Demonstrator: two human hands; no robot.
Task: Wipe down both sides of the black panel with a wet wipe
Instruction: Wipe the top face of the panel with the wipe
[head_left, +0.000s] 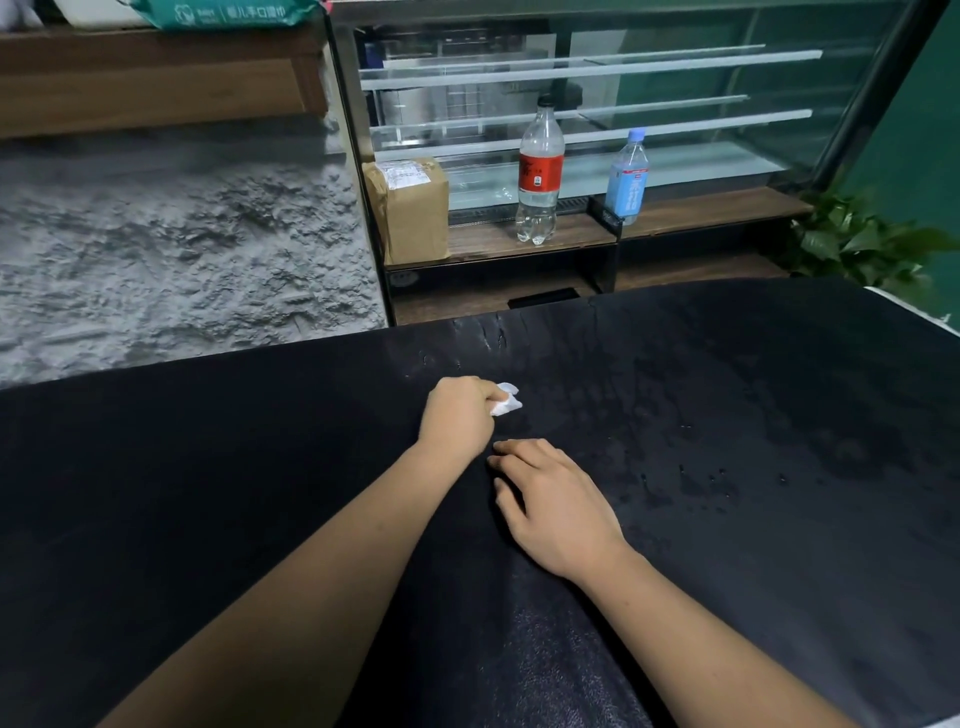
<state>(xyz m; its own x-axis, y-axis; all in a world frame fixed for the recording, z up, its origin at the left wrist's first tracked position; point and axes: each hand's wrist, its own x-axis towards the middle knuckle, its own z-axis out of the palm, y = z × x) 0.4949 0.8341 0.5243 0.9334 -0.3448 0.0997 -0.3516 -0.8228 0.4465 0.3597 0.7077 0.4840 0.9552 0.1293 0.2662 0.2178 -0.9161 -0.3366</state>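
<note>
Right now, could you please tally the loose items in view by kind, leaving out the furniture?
Bottles: 2
Box: 1
Wipe: 1
Wipes pack: 1
Panel: 1
Plant: 1
Total: 7

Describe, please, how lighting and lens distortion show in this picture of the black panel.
Head view: dim light; the black panel shows sheen near the bottom and wet streaks at its far edge; the wet wipe in the left hand looks overexposed; lens distortion bows the panel's edge and tilts the glass display case.
</note>
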